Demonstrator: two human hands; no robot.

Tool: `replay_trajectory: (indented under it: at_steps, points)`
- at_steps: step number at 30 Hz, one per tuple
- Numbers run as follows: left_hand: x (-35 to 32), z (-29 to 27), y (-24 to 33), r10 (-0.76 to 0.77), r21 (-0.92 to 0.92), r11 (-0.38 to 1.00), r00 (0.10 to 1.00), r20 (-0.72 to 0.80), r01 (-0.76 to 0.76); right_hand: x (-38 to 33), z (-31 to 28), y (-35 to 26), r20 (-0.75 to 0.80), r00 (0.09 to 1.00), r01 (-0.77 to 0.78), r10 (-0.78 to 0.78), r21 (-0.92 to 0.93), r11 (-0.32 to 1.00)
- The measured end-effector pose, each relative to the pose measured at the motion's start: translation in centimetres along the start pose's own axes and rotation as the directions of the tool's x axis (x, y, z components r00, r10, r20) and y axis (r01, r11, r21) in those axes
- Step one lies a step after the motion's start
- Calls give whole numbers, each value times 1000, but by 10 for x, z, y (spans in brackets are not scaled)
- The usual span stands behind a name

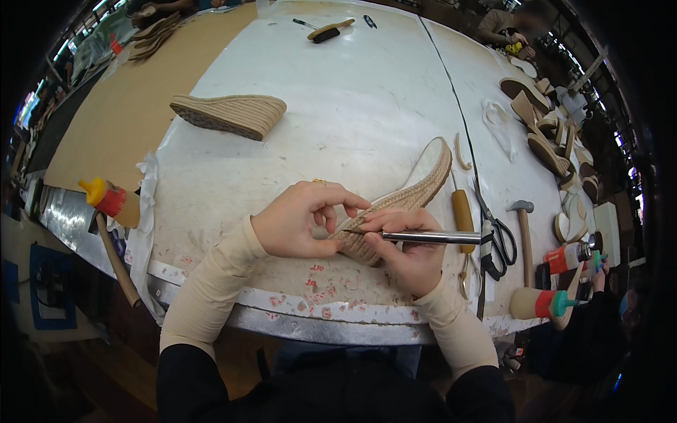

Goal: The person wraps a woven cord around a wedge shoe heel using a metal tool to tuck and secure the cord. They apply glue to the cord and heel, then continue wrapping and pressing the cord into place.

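In front of me a wedge shoe sole [416, 185] wrapped in braided tan rope lies tilted on the white table, its thick heel end toward me. My left hand [302, 218] is at that heel end, index finger on the upper edge and curved thumb at the lower corner, steadying it. Between the fingers of my right hand [412, 250] is a slim silver-handled tool [441, 237] with a thin dark point. Its point meets the braid near my left fingers. Some right fingertips rest on the rope side. Beyond my left hand lies a second wedge sole [229, 115].
Right of my right hand lie a wooden-handled tool [462, 218], black scissors [499, 240], a hammer [524, 243] and a glue bottle [536, 303]. Several soles [550, 151] crowd the right side. A yellow-capped bottle [111, 201] stands left; a brush [331, 31] lies far off. Other people work beyond.
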State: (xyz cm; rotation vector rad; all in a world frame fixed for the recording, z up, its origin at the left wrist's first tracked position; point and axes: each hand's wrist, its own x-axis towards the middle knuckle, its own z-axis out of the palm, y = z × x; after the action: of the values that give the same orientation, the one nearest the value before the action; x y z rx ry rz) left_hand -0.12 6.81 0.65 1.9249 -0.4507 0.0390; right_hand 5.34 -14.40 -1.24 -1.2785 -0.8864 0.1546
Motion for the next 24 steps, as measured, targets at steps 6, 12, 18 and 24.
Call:
replay_trajectory:
  at_steps: [6,12,18,24]
  points:
    - [-1,-6,4,-37,1,999,999,36,37,0,-6,-1,51,998,-24,23,19,1000]
    - [-2,-1,9,-76,52,996,997,-2,76,0,-4,-2,60,998,-21,24,-54,998]
    - [-2,-1,10,-101,44,994,995,12,100,1,-4,-3,58,998,-29,34,-83,996]
    - [-2,0,10,-69,75,995,998,-9,69,1,-2,-6,36,996,-80,83,-69,994]
